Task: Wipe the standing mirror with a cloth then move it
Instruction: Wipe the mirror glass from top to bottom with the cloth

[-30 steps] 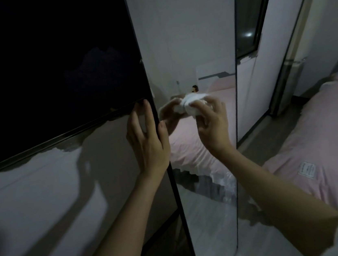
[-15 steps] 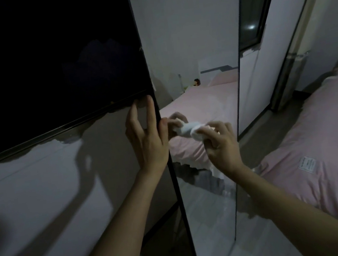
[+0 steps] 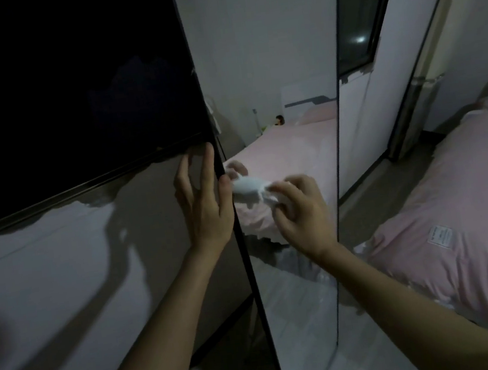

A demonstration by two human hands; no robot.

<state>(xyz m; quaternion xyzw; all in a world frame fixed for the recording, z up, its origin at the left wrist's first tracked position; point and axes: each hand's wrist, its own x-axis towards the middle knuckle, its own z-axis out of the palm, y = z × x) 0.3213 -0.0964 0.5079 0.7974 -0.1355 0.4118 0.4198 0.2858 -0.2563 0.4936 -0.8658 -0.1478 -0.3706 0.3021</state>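
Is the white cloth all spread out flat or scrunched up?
Scrunched up. The cloth is a small bunched wad pinched by the right hand against the mirror, with no flat spread part showing.

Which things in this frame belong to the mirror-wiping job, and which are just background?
Part of the job:
standing mirror
white cloth, pressed to the glass
right hand, gripping the cloth
left hand, fingers straight along the mirror's left edge

Just there:
pink bed on the right
dark screen on the left wall
window
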